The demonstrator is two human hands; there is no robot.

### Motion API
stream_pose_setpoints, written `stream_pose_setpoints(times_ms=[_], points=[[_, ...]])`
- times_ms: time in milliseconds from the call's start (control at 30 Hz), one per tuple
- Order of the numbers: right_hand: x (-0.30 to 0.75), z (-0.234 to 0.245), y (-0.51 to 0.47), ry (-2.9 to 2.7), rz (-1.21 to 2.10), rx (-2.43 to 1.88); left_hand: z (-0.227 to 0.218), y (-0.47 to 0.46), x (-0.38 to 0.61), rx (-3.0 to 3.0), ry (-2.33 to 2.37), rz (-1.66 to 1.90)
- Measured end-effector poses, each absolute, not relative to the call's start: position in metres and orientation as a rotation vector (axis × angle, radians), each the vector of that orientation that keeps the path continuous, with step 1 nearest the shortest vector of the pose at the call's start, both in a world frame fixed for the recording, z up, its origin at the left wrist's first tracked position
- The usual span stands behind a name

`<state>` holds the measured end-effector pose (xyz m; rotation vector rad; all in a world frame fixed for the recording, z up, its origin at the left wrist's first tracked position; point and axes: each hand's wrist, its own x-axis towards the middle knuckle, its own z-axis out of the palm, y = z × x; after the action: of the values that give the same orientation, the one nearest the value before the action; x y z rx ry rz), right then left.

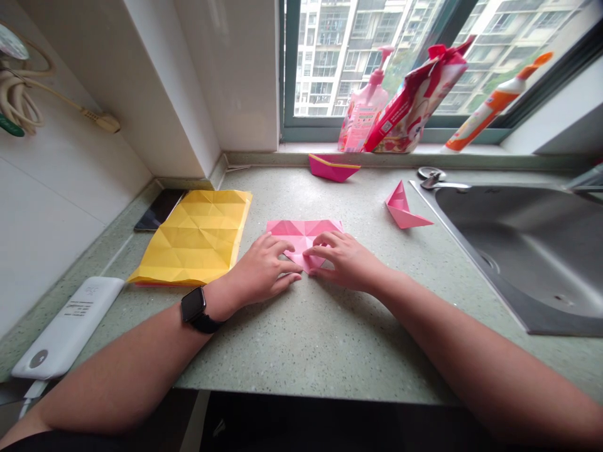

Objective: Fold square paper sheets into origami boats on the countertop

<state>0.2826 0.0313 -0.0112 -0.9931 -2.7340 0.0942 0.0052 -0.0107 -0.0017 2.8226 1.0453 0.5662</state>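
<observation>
A pink sheet of origami paper (304, 233), creased and partly folded, lies on the green speckled counter (311, 339). My left hand (264, 271), with a black watch on its wrist, presses its fingers down on the sheet's near left part. My right hand (340, 258) pinches and presses the sheet's near point with curled fingers. The two hands almost touch over the paper's lower tip.
A creased yellow sheet (198, 238) lies left, a dark phone (157, 210) behind it, a white power bank (70, 326) at the near left. Pink paper boats (404, 210) (332, 168) sit behind. A steel sink (527, 245) fills the right. Bottles (362, 113) and a pouch (414, 103) stand on the sill.
</observation>
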Motion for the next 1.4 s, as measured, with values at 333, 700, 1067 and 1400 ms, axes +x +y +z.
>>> stream_pose_setpoints(times_ms=[333, 700, 1067, 1400], points=[[0.282, -0.012, 0.032, -2.717, 0.127, -1.012, 0.001, -0.004, -0.002, 2.727, 1.198, 0.497], [0.282, -0.008, 0.033, -2.707, 0.184, -1.029, 0.001, -0.009, 0.002, 2.744, 1.063, 0.439], [0.282, -0.008, 0.033, -2.696, 0.224, -1.061, 0.002, 0.0, -0.007, 2.73, 1.323, 0.483], [0.282, -0.007, 0.033, -2.695, 0.234, -1.043, -0.001, 0.006, -0.013, 2.704, 1.482, 0.515]])
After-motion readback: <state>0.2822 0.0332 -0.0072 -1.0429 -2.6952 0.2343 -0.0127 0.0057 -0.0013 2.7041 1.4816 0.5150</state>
